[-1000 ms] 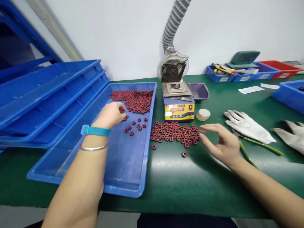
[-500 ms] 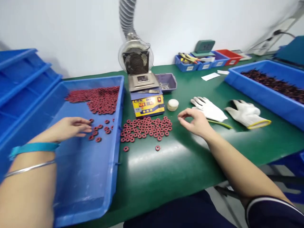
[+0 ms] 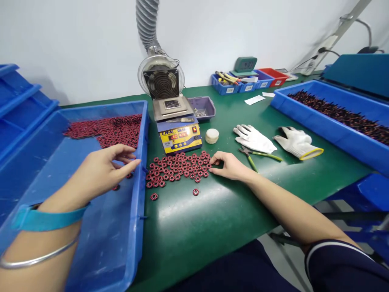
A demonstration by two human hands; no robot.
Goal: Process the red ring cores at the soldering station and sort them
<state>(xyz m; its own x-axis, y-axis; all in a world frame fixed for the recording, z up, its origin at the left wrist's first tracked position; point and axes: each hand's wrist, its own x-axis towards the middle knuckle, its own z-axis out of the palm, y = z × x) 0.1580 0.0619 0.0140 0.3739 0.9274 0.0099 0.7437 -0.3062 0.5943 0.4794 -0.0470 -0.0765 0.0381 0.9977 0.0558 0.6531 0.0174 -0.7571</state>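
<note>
My left hand is over the right side of a blue bin, thumb and fingers apart, with nothing visible between them. Inside that bin lie many small red-and-black ring-shaped cores, and a few loose ones are partly hidden under the hand. On the green table beside the bin is a spread of the same cores. My right hand rests at the right edge of this spread, its fingers curled and the thumb a little apart, fingertips against the outermost cores. Two single cores lie nearer to me.
A yellow-and-blue solder pot with a fan and hose stands behind the cores. Right of it are a round white tub, white gloves and green-handled pliers. A blue bin of dark copper-coloured parts stands far right.
My left hand has moved right, from the loose cores in the bin to its right wall. My right hand has come left to the cores on the table. The view has shifted, showing the pliers.
</note>
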